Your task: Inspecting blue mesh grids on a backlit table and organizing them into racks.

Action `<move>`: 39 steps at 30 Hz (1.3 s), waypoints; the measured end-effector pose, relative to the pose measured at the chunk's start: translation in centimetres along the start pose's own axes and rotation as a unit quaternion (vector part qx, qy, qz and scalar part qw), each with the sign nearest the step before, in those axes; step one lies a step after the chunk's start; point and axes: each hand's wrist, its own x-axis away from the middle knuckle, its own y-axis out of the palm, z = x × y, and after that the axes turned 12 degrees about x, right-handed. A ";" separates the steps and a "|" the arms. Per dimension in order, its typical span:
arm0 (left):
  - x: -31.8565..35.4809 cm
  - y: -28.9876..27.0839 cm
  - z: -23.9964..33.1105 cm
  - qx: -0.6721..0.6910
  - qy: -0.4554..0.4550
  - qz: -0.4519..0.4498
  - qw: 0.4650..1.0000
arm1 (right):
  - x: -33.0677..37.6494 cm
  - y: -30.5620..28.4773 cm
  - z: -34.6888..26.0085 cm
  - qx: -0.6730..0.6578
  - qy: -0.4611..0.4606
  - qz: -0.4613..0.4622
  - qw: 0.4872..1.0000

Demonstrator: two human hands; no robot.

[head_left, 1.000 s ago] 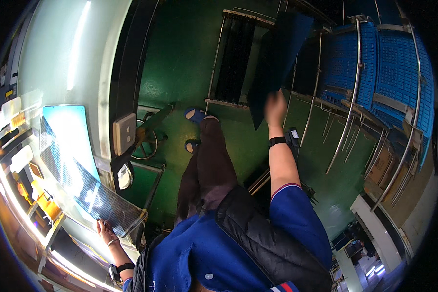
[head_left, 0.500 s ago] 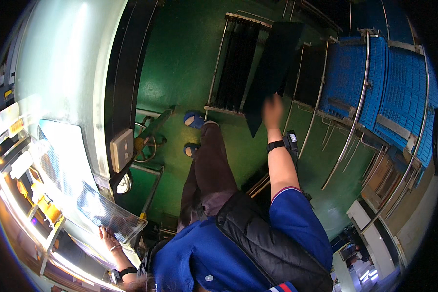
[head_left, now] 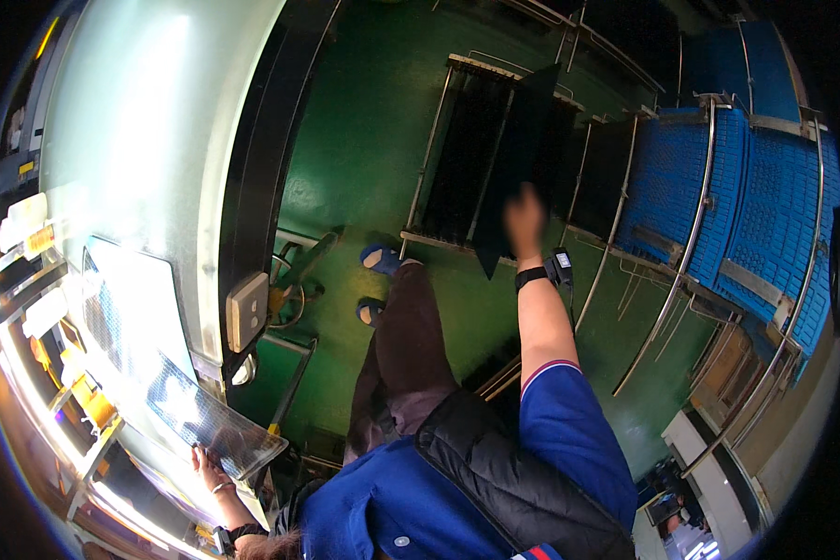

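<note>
My right hand (head_left: 525, 222), somewhat blurred, reaches far forward and is closed on a thin dark panel (head_left: 518, 140). The panel stands on edge over a slotted rack (head_left: 462, 149) with a metal frame. At the lower left, my left hand (head_left: 210, 469) rests with its fingers stretched out against the near edge of a clear, finely patterned sheet (head_left: 219, 425). That sheet lies on the brightly lit table, its right end sticking out past the table's edge. Whether any fingers go under the sheet is hidden.
A long lit table (head_left: 149, 121) with a dark side runs along the left. Blue slotted racks (head_left: 672, 177) with metal rails stand at the right. A handwheel (head_left: 289, 303) sits beneath the table's edge. Green floor (head_left: 364, 140) lies between.
My right hand and the dark panel are lower in the picture, with the panel more in line with the rack. The whole view has shifted slightly. My left hand stays at the sheet's edge.
</note>
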 end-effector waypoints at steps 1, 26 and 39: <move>0.2 0.2 -0.2 0.007 0.003 0.003 1.000 | -0.1 -0.1 -0.4 0.006 0.004 -0.008 1.000; 0.4 -0.9 -0.9 0.036 -0.002 0.004 0.999 | -1.5 -0.3 -0.8 0.036 0.033 -0.065 0.997; 10.4 2.1 15.1 -0.415 0.537 0.164 0.716 | 8.3 -2.8 -5.9 -0.057 -0.144 0.006 0.988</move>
